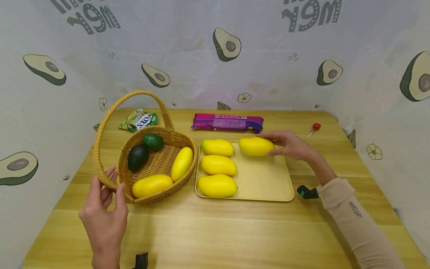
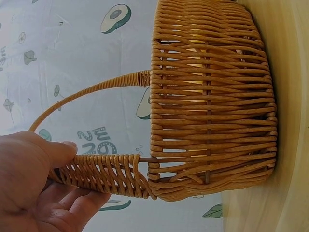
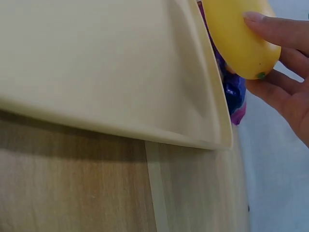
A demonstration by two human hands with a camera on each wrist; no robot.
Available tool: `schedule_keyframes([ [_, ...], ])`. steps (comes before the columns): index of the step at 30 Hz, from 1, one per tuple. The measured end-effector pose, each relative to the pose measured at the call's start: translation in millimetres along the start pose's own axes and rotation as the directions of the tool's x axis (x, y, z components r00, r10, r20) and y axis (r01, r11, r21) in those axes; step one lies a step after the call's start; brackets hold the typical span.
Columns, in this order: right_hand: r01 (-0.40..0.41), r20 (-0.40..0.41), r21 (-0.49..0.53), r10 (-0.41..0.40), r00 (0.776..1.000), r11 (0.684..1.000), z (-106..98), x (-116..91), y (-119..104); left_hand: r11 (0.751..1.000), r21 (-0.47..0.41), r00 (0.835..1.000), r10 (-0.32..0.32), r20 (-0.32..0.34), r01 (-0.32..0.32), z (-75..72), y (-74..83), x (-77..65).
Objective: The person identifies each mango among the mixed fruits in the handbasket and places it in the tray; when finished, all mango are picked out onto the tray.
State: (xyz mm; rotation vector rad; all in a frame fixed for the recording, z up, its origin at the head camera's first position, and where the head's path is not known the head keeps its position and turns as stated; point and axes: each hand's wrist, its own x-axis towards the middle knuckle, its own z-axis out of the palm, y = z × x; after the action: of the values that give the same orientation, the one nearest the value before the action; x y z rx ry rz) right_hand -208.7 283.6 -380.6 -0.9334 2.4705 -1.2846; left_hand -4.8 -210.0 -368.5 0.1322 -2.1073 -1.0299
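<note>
My left hand [image 1: 106, 216] grips the lower part of the handle of a wicker basket [image 1: 191, 173], thumb on one side and fingers on the other. Inside the basket lie two yellow mangoes [image 1: 152, 185] and two dark green avocados [image 1: 138, 157]. In the right wrist view, my right hand [image 3: 289, 72] holds another yellow mango [image 3: 241, 38] between thumb and fingers. The head view puts this mango over the far edge of a cream tray [image 1: 265, 179]; whether it touches the tray I cannot tell. Three more mangoes [image 1: 218, 165] form a column along the tray's left side.
A purple-pink packet [image 1: 226, 122] lies behind the tray, and a green snack bag [image 1: 139, 120] behind the basket. At the back right is a red lollipop [image 1: 314, 129]. A patterned cloth [image 1: 188, 45] encloses the wooden table [image 1: 215, 235] at the back and sides.
</note>
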Motion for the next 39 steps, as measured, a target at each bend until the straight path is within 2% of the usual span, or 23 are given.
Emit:
schedule_keyframes([
  [10, -0.006, 0.028, -0.072, 0.008, 1.0, 0.997, 2.5, 2.3, 10.9, 1.0, -0.009, 1.0, 0.004, -0.028, -0.004, 1.7, 0.7, 0.3],
  [17, -0.005, 0.024, -0.073, 0.007, 1.0, 0.997, 4.1, 0.6, 15.0, 1.0, -0.002, 1.0, -0.004, -0.026, 0.004, 2.0, 0.4, 0.0],
  [39, -0.095, 0.01, -0.13, 0.097, 0.995, 0.987, -2.6, -0.7, 13.8, 1.0, -0.028, 1.0, 0.0, -0.025, -0.001, 2.2, -1.2, 1.0],
])
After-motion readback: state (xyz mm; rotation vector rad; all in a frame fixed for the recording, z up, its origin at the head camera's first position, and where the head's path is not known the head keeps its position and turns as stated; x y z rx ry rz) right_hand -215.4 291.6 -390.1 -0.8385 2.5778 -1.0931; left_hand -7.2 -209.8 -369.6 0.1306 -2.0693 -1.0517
